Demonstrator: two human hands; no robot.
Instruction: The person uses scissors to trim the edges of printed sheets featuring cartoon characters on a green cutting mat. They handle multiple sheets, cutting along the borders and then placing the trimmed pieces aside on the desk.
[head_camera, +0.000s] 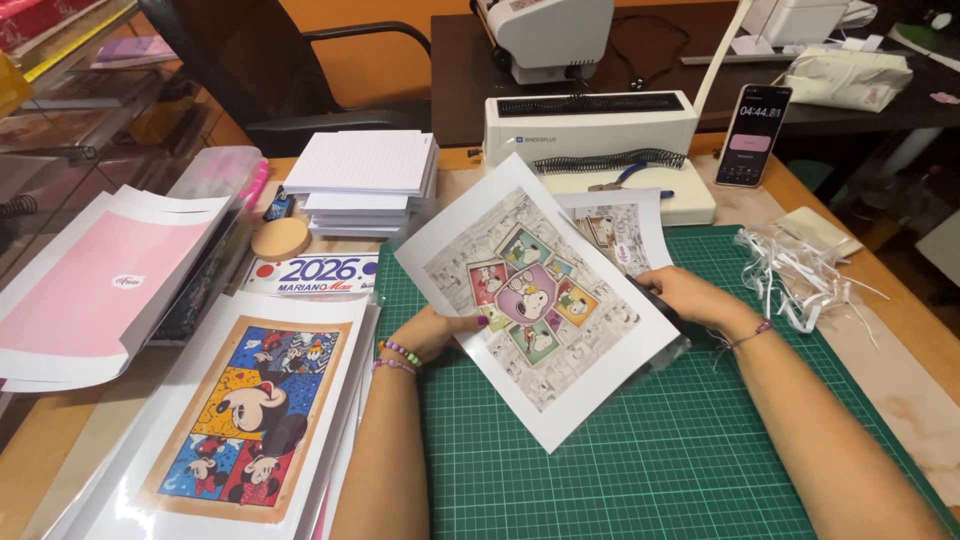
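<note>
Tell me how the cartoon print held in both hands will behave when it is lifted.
The cartoon print is probably light and floppy: it is one thin sheet, held at two edges by the left hand and right hand. Its glossy look suggests it may slip.

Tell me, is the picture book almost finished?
Not yet. Printed and waiting: the cartoon mouse print on the left pile and the stack of lined pages. In hand: the left hand and right hand hold the cartoon dog print above the green cutting mat. Left: the black binding coil lies unused on the binding machine.
</note>
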